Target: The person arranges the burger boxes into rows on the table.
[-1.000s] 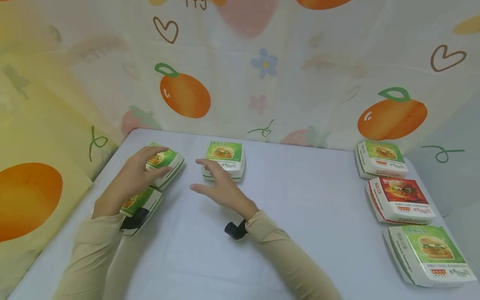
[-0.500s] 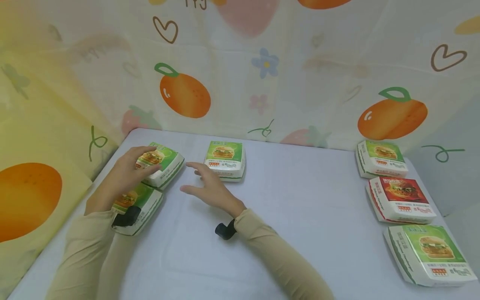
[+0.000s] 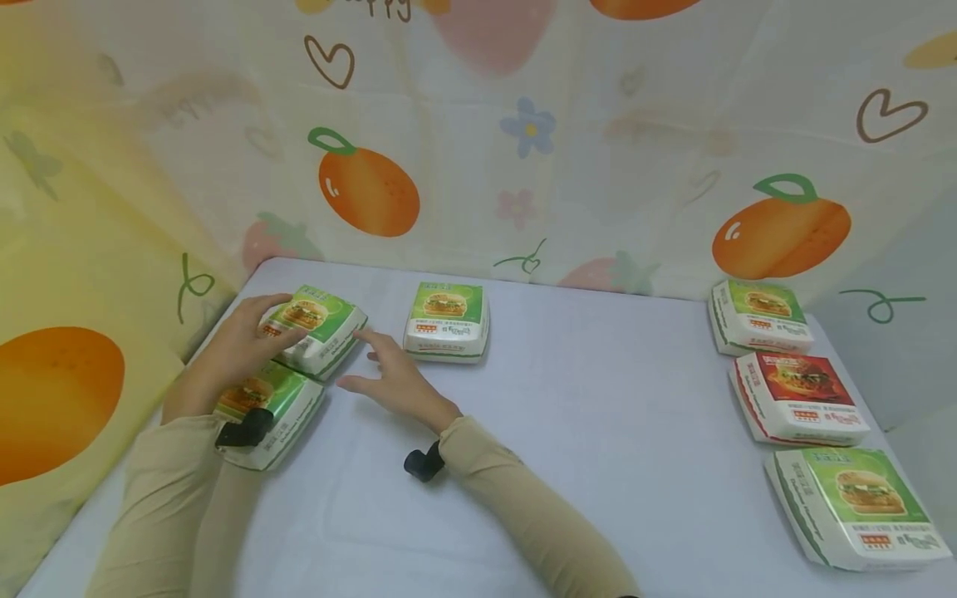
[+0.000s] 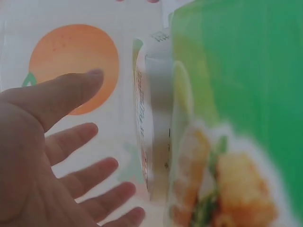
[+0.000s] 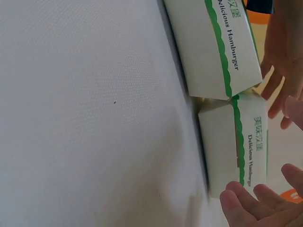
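Note:
Two green-and-white hamburger boxes stand end to end at the table's left: a farther box [image 3: 321, 328] and a nearer box [image 3: 284, 415], their ends meeting at an angle. My left hand [image 3: 228, 353] is at the farther box's left side, thumb over its top and fingers spread. In the left wrist view the left hand [image 4: 42, 161] holds nothing. My right hand [image 3: 399, 382] is at that box's right side, fingers extended. The right wrist view shows the right-hand fingertips [image 5: 241, 198] by the box's printed side [image 5: 222, 146]; contact cannot be told.
Another green hamburger box [image 3: 446, 322] stands right of the right hand. Along the right edge are a green box [image 3: 761, 317], a red box [image 3: 800, 399] and a larger-looking green box [image 3: 856, 507]. A fruit-print cloth [image 3: 583, 191] hangs behind the white table [image 3: 598, 415].
Both hands have shifted left. The right hand has gone from in front of the middle box to the farther left box's right side. The boxes look unmoved.

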A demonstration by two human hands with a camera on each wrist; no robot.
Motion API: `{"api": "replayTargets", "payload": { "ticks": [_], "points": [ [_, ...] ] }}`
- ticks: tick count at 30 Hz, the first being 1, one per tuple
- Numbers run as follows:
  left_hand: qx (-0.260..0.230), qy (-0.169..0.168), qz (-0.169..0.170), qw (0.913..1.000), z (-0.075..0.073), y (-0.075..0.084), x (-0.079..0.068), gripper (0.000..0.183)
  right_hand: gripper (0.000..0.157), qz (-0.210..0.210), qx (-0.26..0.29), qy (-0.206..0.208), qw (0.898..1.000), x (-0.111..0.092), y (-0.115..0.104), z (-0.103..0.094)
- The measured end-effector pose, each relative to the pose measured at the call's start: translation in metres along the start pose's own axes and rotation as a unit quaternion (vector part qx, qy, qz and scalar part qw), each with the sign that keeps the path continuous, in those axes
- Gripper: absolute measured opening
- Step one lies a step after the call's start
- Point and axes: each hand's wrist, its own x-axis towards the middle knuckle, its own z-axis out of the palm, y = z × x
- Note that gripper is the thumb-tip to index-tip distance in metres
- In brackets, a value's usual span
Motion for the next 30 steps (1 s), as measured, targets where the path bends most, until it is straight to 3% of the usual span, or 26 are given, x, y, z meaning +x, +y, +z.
{"api": "replayTargets", "payload": {
  "ticks": [15, 27, 30],
  "points": [
    [0.035, -0.084, -0.061, 0.9939, 0.0, -0.01, 0.006, 0.081, 0.075, 0.041, 0.008, -0.026, 0.999, 0.011, 0.003, 0.014],
    [0.05, -0.06, -0.034, 0.9963, 0.002, -0.012, 0.005, 0.066, 0.069, 0.024, 0.013, 0.012, 1.0, 0.018, 0.008, 0.021],
    [0.055, -0.066, -0.044, 0.9953, 0.002, -0.011, 0.005, 0.067, 0.07, 0.03, 0.026, 0.017, 0.999, 0.018, 0.007, 0.022]
  ]
}}
